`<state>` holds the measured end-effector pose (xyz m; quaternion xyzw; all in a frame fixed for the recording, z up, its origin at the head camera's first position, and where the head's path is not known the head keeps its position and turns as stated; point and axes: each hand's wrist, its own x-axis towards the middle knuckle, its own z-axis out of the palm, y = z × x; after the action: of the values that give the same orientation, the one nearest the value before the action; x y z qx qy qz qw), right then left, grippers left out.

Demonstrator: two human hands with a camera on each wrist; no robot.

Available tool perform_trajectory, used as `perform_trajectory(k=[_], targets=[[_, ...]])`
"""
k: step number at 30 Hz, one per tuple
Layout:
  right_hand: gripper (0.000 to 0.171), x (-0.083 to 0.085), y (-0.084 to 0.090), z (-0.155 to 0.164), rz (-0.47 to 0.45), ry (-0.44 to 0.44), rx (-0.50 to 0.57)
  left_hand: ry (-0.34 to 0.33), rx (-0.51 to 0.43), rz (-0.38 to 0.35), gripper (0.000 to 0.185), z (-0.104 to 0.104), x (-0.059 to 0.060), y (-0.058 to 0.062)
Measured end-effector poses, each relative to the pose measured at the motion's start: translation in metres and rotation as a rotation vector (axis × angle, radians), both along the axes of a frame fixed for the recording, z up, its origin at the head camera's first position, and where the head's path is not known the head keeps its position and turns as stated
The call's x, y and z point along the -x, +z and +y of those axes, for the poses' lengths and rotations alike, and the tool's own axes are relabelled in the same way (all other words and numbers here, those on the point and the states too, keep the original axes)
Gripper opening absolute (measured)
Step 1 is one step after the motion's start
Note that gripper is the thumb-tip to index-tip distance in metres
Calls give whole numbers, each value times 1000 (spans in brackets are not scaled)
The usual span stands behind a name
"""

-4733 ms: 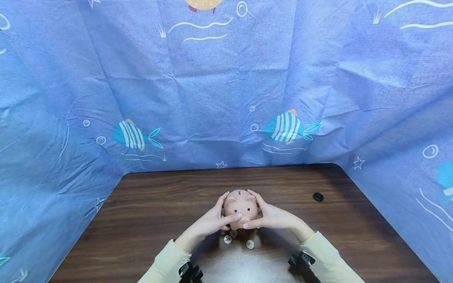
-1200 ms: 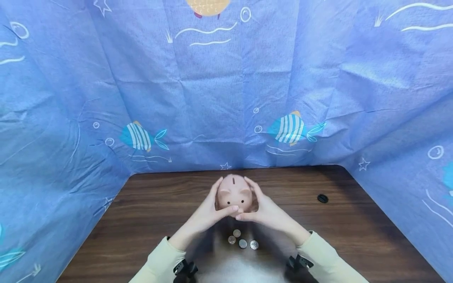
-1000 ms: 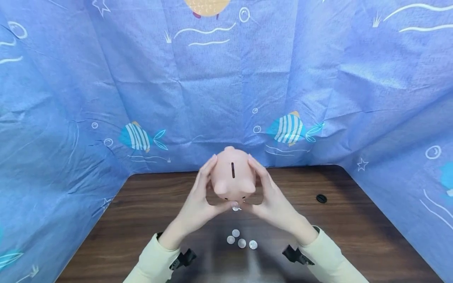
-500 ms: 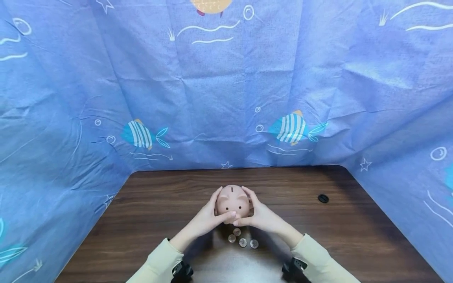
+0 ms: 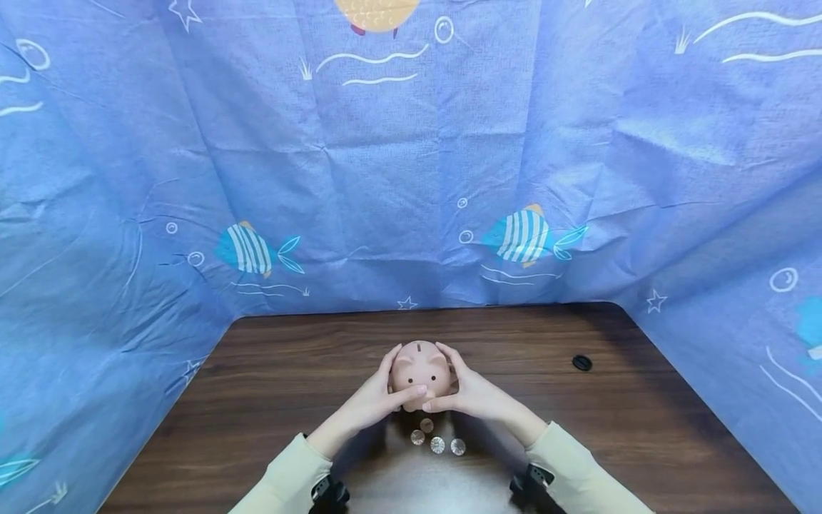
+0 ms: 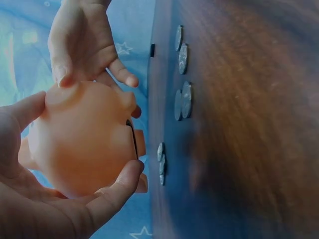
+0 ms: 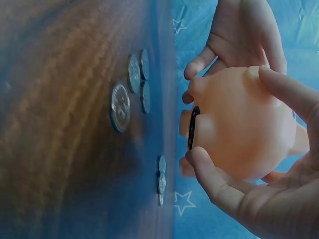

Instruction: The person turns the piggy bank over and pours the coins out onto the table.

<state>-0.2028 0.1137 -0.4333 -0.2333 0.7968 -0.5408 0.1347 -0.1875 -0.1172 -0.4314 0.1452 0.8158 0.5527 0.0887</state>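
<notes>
A pink piggy bank [image 5: 420, 368] is held between both hands just above the table, its coin slot on top and its face toward me. My left hand [image 5: 375, 396] grips its left side, thumb across the snout. On the other side my right hand [image 5: 474, 394] grips it the same way. A black rim [image 7: 194, 127] shows at its underside between the feet in the right wrist view. Several silver coins [image 5: 437, 445] lie on the table in front of it. More coins [image 6: 161, 163] lie farther back in the left wrist view, hidden by the piggy bank from above.
A round black plug [image 5: 581, 363] lies on the right part of the dark wooden table [image 5: 289, 371]. A blue cloth [image 5: 385, 178] with fish prints hangs behind the table and along both sides.
About a second ago both hands raised the piggy bank, its top tilted toward me; they have since lowered it close to the table. More coins show in front than in the oldest frame.
</notes>
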Motion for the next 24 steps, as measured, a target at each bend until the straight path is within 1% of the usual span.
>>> perform_trajectory(k=[6,10,14,19,24], targets=[[109,10,6,11,44,-7,8,-5,-21,-2,107,10,13,5],[110,16,13,23,54,-32,4,-28,-45,-1,108,22,22,14],[112,22,29,38,75,-88,-26,-34,-43,41,108,37,33,28],[112,29,51,63,126,-122,-44,-43,-5,113,108,60,47,47],[112,32,67,89,144,-140,-28,-48,20,163,106,87,55,62]])
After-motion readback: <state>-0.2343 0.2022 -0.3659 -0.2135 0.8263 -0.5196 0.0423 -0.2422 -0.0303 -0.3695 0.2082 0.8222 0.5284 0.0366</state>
